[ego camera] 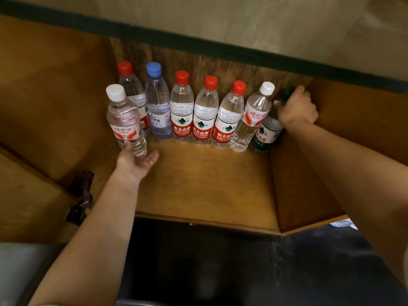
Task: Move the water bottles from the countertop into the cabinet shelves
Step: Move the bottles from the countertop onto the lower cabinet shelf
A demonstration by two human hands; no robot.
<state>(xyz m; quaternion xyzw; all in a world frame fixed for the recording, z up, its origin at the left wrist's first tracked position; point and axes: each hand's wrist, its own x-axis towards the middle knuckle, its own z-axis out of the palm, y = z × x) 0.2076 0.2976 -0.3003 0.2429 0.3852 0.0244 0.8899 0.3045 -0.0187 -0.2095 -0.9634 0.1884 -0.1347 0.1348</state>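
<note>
Right fingers: curled over the neck and shoulder of the green-capped bottle [268, 133], gripping it just under the cap at the far right end of the row.
Right hand [297, 109]: clamped on that bottle, tucked hard against the cabinet's right wall [309, 173].
Left fingers: loosely spread, palm up, cradling the base of the white-capped bottle [125, 120]; whether they wrap behind it I cannot tell.
Left hand [135, 161]: under the bottle at the near left, in front of the row and apart from the back wall.
Green-capped bottle, axis: close to upright, cap up and leaning a touch to the right, base on the shelf [198, 184], touching the other white-capped bottle [251, 120] to its left.
White-capped bottle, axis: long axis near vertical, cap up, tipped slightly left; whether its base is on the shelf or just off it I cannot tell.
Row at the back: one red-capped bottle [132, 93] far left, a blue-capped bottle [157, 102], then three red-capped bottles [202, 111] side by side, all standing with caps up.
Progress: looks well along, with seven bottles lined up and two in hand.
Left to do: seat these two and let go; the countertop is out of view, so how many wait there I cannot say.
</note>
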